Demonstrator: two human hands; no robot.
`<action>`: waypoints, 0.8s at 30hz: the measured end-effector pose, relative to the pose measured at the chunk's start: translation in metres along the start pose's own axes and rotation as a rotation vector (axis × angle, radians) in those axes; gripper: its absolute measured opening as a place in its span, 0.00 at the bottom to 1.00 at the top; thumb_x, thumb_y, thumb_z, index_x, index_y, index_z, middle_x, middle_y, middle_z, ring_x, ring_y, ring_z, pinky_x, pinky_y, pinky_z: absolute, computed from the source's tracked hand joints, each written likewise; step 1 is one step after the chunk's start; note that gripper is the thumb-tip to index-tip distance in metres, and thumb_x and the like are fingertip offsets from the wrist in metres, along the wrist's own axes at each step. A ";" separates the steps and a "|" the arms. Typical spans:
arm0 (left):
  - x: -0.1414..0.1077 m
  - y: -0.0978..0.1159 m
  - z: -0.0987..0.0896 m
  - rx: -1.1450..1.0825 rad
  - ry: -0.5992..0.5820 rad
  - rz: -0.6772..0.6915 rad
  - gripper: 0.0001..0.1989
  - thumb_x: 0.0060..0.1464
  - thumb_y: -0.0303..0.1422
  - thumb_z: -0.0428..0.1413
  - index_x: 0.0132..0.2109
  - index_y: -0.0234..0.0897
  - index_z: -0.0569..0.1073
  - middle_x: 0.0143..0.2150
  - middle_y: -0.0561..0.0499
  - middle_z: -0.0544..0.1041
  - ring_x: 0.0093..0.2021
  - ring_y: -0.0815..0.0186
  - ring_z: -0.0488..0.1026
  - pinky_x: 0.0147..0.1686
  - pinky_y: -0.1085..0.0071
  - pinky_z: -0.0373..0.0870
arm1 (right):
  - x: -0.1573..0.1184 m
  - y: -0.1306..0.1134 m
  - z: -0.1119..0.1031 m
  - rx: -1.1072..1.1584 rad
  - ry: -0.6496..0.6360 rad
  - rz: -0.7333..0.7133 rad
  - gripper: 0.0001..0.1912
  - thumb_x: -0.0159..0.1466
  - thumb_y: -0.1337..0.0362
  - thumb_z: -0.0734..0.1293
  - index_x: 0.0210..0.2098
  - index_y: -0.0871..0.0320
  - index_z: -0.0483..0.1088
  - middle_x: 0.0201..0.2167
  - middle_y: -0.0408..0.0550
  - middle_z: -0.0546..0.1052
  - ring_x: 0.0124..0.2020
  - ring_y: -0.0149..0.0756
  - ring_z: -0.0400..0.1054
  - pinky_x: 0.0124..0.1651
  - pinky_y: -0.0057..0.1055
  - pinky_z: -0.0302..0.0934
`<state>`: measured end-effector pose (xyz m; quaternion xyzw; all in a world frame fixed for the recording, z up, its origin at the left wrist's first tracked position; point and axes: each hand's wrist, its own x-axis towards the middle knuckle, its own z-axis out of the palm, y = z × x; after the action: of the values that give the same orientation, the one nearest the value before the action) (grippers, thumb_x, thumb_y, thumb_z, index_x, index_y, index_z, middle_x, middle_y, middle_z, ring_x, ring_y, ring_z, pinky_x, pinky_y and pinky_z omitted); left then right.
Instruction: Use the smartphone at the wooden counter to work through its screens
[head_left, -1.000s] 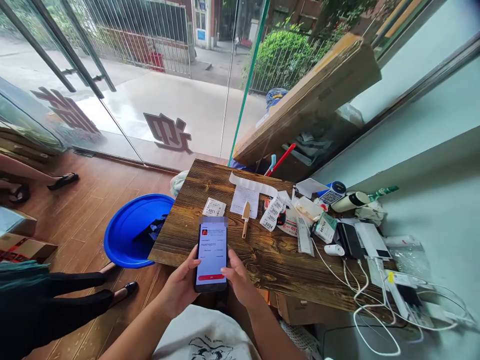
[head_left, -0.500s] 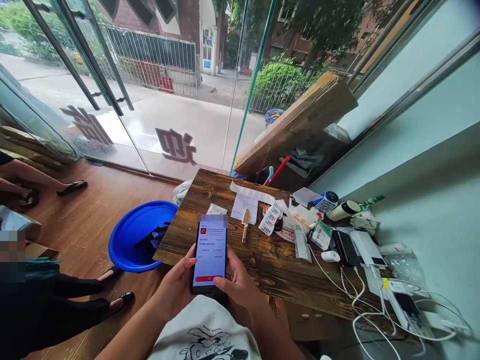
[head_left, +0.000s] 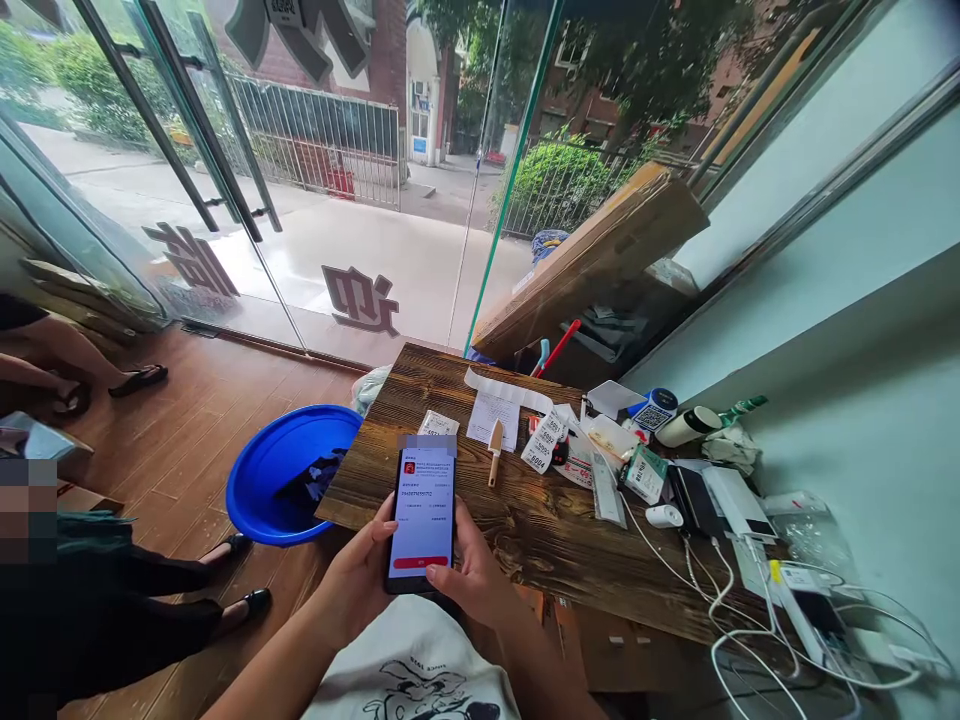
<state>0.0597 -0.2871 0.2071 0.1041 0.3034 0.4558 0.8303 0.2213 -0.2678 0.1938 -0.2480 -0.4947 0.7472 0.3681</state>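
A black-edged phone [head_left: 422, 510] stands upright between my two hands, its lit screen showing text and a red button near the bottom. My left hand [head_left: 360, 575] grips its left edge, thumb on the side of the screen. Around the right edge is my right hand [head_left: 476, 565], with the thumb over the lower right corner by the red button. Just beyond the phone, on the wooden table [head_left: 420, 385], lie a small printed label [head_left: 439, 424], a paper sheet [head_left: 491, 415], a knife with a light blade [head_left: 495, 450] and a strip of numbered labels [head_left: 546, 442].
A blue tub [head_left: 251, 490] with dark cloth stands left of the table. Cables [head_left: 720, 600], a power bank [head_left: 694, 500] and a bottle [head_left: 686, 427] crowd the right side. Two people stand at the left. A long cardboard box [head_left: 585, 260] leans behind the table.
The whole view has shifted slightly, so the table and tub appear a little lower and further right. Both hands still hold the phone in much the same way.
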 end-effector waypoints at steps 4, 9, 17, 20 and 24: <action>-0.001 -0.002 -0.003 -0.004 0.015 -0.010 0.45 0.45 0.41 0.63 0.63 0.47 0.45 0.57 0.50 0.59 0.53 0.59 0.61 0.44 0.74 0.68 | -0.002 0.001 0.003 -0.020 0.016 0.027 0.36 0.58 0.65 0.66 0.61 0.55 0.46 0.58 0.56 0.56 0.56 0.38 0.59 0.56 0.38 0.59; -0.003 -0.003 -0.007 0.006 0.022 -0.001 0.43 0.46 0.42 0.62 0.63 0.47 0.47 0.56 0.49 0.60 0.53 0.58 0.61 0.46 0.72 0.68 | -0.004 0.001 0.006 -0.018 -0.001 0.024 0.37 0.59 0.64 0.66 0.62 0.55 0.43 0.58 0.57 0.56 0.56 0.39 0.59 0.56 0.38 0.59; -0.006 -0.002 -0.007 0.026 0.003 -0.002 0.39 0.49 0.40 0.59 0.63 0.47 0.48 0.55 0.51 0.60 0.53 0.60 0.60 0.48 0.73 0.66 | -0.003 -0.004 0.011 -0.024 -0.009 0.014 0.35 0.59 0.66 0.65 0.61 0.55 0.45 0.58 0.56 0.56 0.56 0.36 0.59 0.56 0.36 0.60; -0.007 -0.003 -0.009 0.025 0.003 -0.002 0.39 0.49 0.40 0.59 0.63 0.47 0.47 0.55 0.51 0.60 0.54 0.60 0.60 0.49 0.72 0.66 | -0.003 -0.007 0.012 -0.031 -0.014 0.018 0.35 0.59 0.67 0.65 0.61 0.55 0.45 0.58 0.56 0.56 0.56 0.36 0.59 0.56 0.35 0.60; -0.009 -0.002 -0.010 0.050 -0.011 0.007 0.36 0.51 0.40 0.57 0.63 0.48 0.48 0.55 0.51 0.60 0.54 0.60 0.60 0.48 0.72 0.66 | -0.003 -0.007 0.014 -0.022 -0.014 0.022 0.34 0.59 0.68 0.65 0.61 0.55 0.45 0.58 0.56 0.56 0.55 0.34 0.60 0.55 0.33 0.61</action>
<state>0.0515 -0.2965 0.2020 0.1283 0.3098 0.4503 0.8275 0.2147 -0.2762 0.2056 -0.2521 -0.5028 0.7474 0.3535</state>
